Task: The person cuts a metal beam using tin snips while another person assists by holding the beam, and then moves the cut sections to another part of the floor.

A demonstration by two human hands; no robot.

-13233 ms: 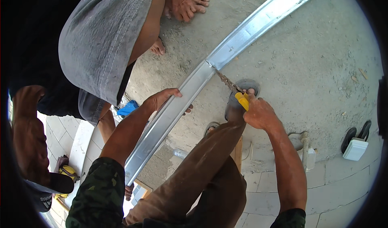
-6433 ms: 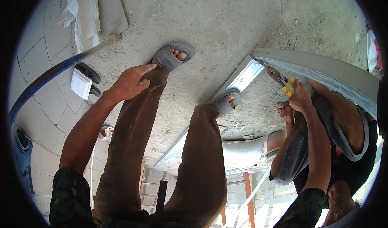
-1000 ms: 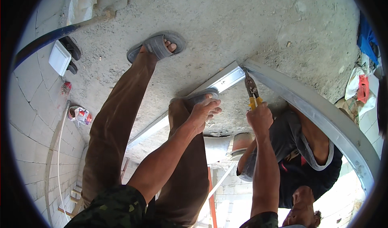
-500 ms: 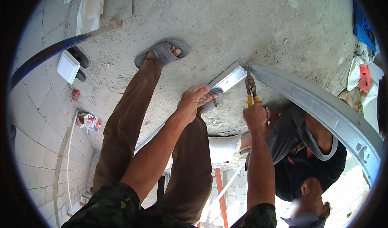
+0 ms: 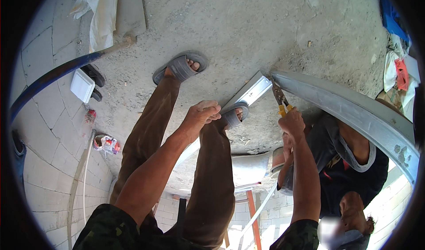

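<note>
hanging curled, the left hand (image 5: 200,118) is off the channel (image 5: 345,100) now, right hand (image 5: 293,123) gripping snips (image 5: 279,95).

Saw smooth, glossy metal on the curved channel (image 5: 349,107) at right — smudged dull toward its near end. Found darker, matt metal on the snips (image 5: 279,95), plastic-looking grips (image 5: 282,111), rough concrete floor (image 5: 248,24) far off — and matt cloth trousers (image 5: 209,174) near.

Dusty grey floor (image 5: 248,33), block walls (image 5: 48,170)
</note>
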